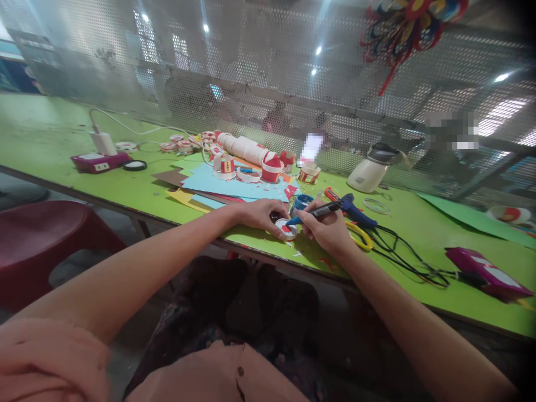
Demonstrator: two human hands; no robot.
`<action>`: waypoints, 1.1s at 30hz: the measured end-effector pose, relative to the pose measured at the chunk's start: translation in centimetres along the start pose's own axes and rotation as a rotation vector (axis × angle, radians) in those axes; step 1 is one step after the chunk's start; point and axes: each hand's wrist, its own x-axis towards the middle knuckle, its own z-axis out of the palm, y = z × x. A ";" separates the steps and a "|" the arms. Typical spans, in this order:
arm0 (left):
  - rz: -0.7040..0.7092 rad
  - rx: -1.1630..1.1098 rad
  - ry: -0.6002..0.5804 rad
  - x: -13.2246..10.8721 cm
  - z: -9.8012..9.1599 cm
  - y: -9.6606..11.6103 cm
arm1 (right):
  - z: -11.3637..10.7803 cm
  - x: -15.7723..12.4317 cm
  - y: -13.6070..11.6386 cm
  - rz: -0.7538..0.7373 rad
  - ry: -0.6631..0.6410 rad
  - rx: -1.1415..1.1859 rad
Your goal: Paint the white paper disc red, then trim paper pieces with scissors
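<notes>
While left fingers (271,226) pinch a disc (287,229) and right fingers (310,220) a marker (325,210), perforated metal (251,67) backs the green table (138,192).

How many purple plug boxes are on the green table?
2: one purple rectangular plug box on the left of the green table, another purple plug box on the right.

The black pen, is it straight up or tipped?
Tipped: the black pen slants in the right hand, its blue end lower, at the round piece.
</notes>
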 end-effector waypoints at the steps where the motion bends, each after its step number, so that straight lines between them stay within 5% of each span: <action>1: -0.002 0.003 0.001 0.0 0.0 0.0 | 0.0 0.0 0.1 0.003 0.003 0.006; 12: -0.006 -0.004 -0.015 0.0 -0.1 -0.3 | -0.2 0.3 -0.2 0.043 0.183 0.044; 33: 0.013 0.032 -0.023 0.0 -0.1 -0.1 | 0.0 0.1 -0.4 0.022 0.063 -0.102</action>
